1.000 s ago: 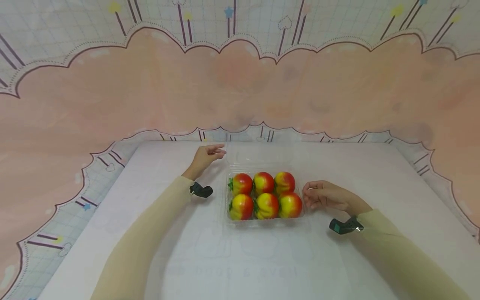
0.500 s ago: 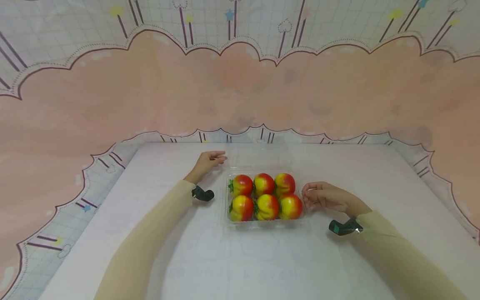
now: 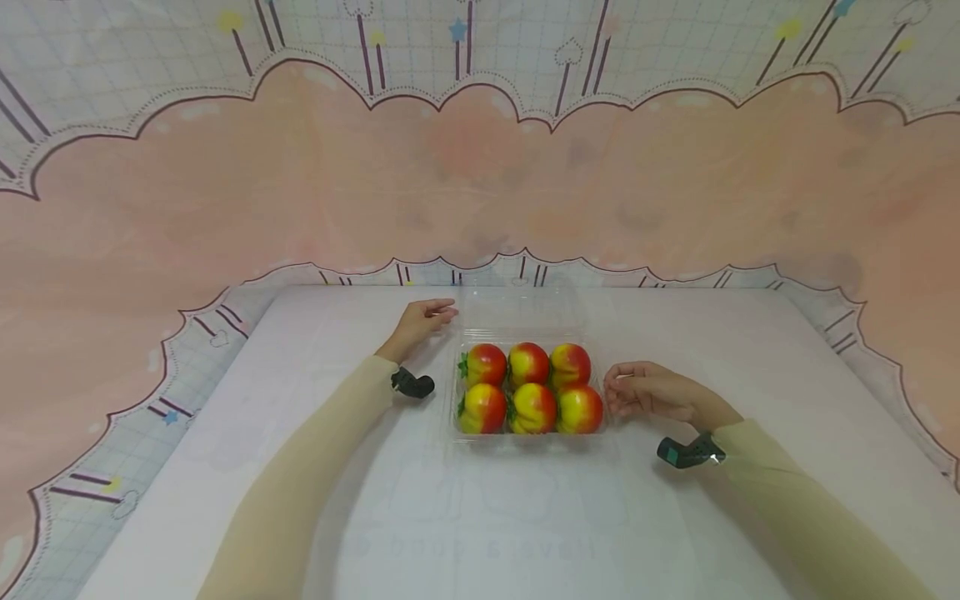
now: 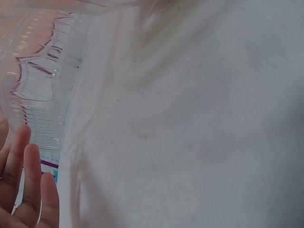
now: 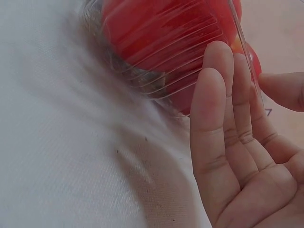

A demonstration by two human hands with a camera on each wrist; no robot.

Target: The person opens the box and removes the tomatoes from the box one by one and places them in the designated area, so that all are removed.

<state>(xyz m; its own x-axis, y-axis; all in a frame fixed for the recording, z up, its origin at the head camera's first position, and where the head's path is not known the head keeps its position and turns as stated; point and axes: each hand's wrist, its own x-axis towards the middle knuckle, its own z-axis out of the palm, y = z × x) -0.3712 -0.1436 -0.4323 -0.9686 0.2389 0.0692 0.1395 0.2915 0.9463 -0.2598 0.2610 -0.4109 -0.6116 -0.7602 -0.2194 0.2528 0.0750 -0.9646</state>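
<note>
A clear plastic clamshell fruit box (image 3: 459, 437) lies on the white table, filled with several glossy red-and-yellow fruits (image 3: 533, 408), some with green leafy tops. Its see-through lid (image 3: 517, 308) is hinged at the back and leans away, raised. My left hand (image 3: 420, 325) pinches the lid's left edge; in the left wrist view its other fingers (image 4: 31, 185) stand nearly straight beside the ribbed plastic. At the right end of the box, my right hand (image 3: 652, 392) holds the rim, thumb (image 5: 287, 90) on one side and fingers against the ribbed wall.
The white tabletop (image 3: 480, 517) extends around the box on every side. A patterned peach-and-white cloth (image 3: 480, 183) hangs behind it. Black wrist cameras (image 3: 690, 452) sit on both wrists, below the beige sleeves.
My left hand has dipped slightly, then shifted a little to the right at the lid's edge. The right hand stays at the box's right end. The fruits remain in place inside the box.
</note>
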